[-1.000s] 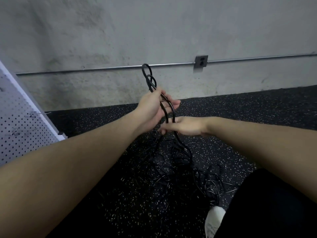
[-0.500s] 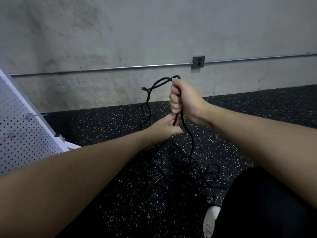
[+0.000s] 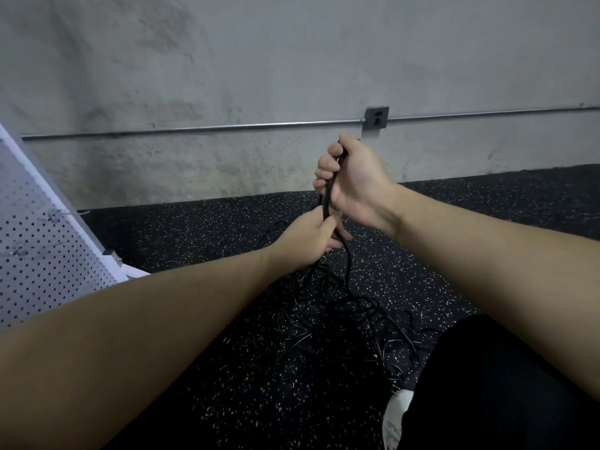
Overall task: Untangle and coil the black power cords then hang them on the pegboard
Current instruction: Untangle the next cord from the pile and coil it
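Black speckled rubber floor [image 3: 201, 241] runs back to a rough grey concrete wall [image 3: 259, 60], open on the right. The right hand [image 3: 350, 180] is fisted round thin black power cords [image 3: 328, 193]; just below, the left hand [image 3: 308, 241] grips the same strands. Their loose tangle lies on the near floor between the arms. A white perforated pegboard [image 3: 42, 254] with wire hooks leans at far left.

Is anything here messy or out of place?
Yes: a tangled heap of black power cords sprawls on the speckled floor. Both the right hand and left hand grip a strand. The pegboard leans tilted.
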Tool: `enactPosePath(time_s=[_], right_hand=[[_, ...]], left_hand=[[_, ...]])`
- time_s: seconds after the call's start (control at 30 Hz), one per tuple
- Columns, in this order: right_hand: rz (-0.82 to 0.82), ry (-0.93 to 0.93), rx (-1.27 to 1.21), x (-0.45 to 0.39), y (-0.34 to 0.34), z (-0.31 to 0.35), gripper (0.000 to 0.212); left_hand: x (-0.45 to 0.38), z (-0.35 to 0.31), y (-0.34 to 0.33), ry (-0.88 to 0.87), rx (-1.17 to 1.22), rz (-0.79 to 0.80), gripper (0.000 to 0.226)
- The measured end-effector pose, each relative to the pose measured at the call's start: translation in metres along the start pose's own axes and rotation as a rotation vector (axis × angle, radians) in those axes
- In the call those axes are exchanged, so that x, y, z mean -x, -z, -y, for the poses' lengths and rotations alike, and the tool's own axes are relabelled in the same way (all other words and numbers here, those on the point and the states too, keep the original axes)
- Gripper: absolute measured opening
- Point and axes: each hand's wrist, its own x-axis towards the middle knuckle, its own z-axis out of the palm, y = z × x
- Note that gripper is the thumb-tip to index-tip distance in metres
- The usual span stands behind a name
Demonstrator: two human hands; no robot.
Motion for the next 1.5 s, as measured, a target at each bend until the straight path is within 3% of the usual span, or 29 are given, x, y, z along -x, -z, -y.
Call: enactPosePath(time_s=[0.1,0.17,0.27,0.33,0.4,0.47,0.57,0.7,0.83,0.9,0.97,1.17,1.27,1.37,1.5], right_hand=[[-0.003,0.052,0.322,-0.002,0.011,-0.005,0.052],[0.092,0.028,0.634,-0.001,0.027,-0.013,0.055],[0.322,-0.200,0.936,0.012,0.047,-0.022,0.031],[0.493,-0.333,1.061,0.018,0.055,-0.026,0.031],[0.526,-0.341,1.040,0.017,0.056,-0.028,0.048],[0.452,-0.299,0.923,0.015,0.050,-0.027,0.060],[0.396,-0.319,0.870,0.013,0.052,-0.025,0.043],[0.510,-0.295,1.235,0.020,0.044,-0.031,0.030],[0.390,-0.190,0.985,0.019,0.031,-0.031,0.044],[0.287,-0.114,0.901,0.016,0.028,-0.024,0.054],[0.193,-0.067,0.794,0.014,0.025,-0.018,0.062],[0.165,-0.124,0.437,0.007,0.012,-0.013,0.048],[0.115,-0.074,0.445,0.005,0.009,-0.011,0.047],[0.095,0.000,0.597,0.002,0.020,-0.012,0.054],[0.371,-0.274,0.960,0.013,0.056,-0.020,0.074]], left_hand=[[0.001,-0.006,0.007,0.033,0.103,-0.096,0.023],[-0.003,-0.010,0.014,0.054,0.171,-0.154,0.024],[-0.007,-0.013,0.024,0.065,0.231,-0.264,0.024],[-0.007,-0.011,0.028,0.059,0.243,-0.282,0.028],[-0.005,-0.012,0.031,0.051,0.278,-0.271,0.027],[-0.005,-0.017,0.032,0.058,0.374,-0.297,0.025],[-0.007,-0.029,0.033,0.046,0.632,-0.366,0.027],[-0.008,-0.040,0.038,0.025,0.884,-0.395,0.028],[-0.009,-0.029,0.049,0.058,0.739,-0.379,0.045],[-0.006,-0.016,0.051,0.102,0.588,-0.237,0.068],[0.000,-0.007,0.045,0.105,0.418,-0.050,0.074],[0.012,0.004,0.003,0.110,0.052,0.250,0.032],[0.013,0.002,-0.010,0.091,0.117,0.211,0.017],[0.013,-0.008,-0.007,0.047,0.107,0.122,0.024],[0.007,-0.016,0.010,0.082,0.264,-0.072,0.022]])
